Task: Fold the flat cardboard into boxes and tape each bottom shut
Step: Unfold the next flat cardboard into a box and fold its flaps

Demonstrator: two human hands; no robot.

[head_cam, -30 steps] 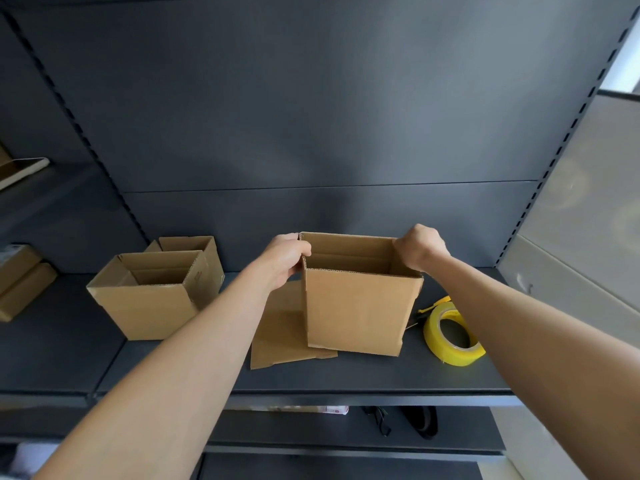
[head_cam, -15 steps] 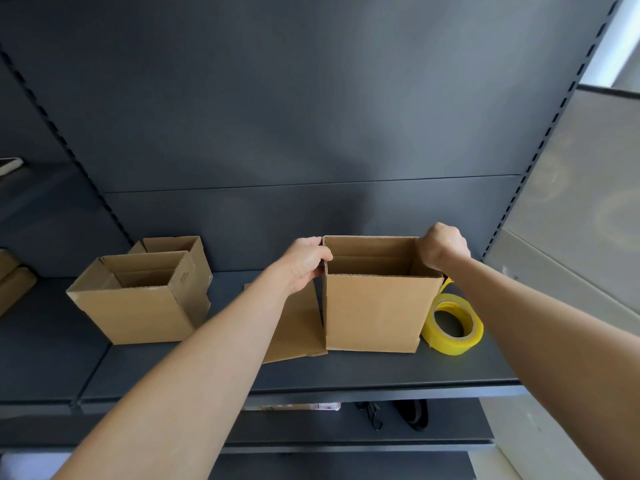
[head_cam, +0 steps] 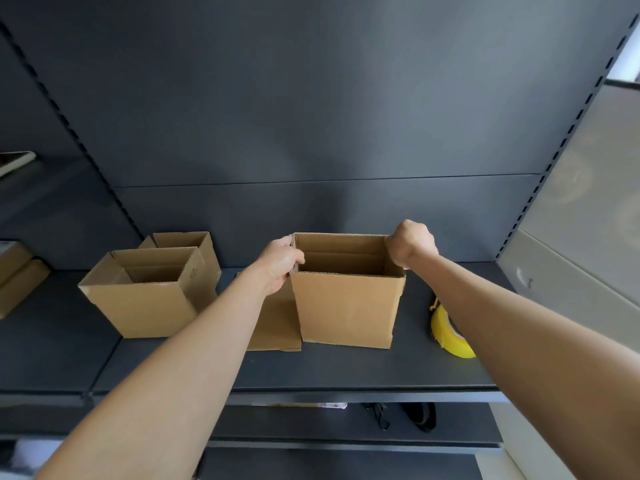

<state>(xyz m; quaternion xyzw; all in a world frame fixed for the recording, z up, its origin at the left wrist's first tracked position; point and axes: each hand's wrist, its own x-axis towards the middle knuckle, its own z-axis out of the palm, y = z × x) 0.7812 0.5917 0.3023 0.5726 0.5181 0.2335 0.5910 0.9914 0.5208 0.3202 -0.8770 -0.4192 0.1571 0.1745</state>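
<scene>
An upright brown cardboard box (head_cam: 347, 308) stands open-topped on the dark shelf (head_cam: 311, 372). My left hand (head_cam: 281, 263) grips its top left edge and my right hand (head_cam: 410, 244) grips its top right corner. Flat cardboard (head_cam: 275, 323) lies on the shelf just left of the box, partly under my left forearm. A yellow tape roll (head_cam: 448, 336) lies to the right, half hidden by my right forearm.
Two open folded boxes sit at the left, one in front (head_cam: 145, 294) and one behind (head_cam: 188, 244). More cardboard (head_cam: 17, 275) rests at the far left edge. A slotted upright (head_cam: 554, 157) and pale panel bound the right side. A lower shelf holds dark items (head_cam: 417, 415).
The box has been lowered and shifted right until it rests on the shelf near the tape roll. Both hands kept hold of its top edges.
</scene>
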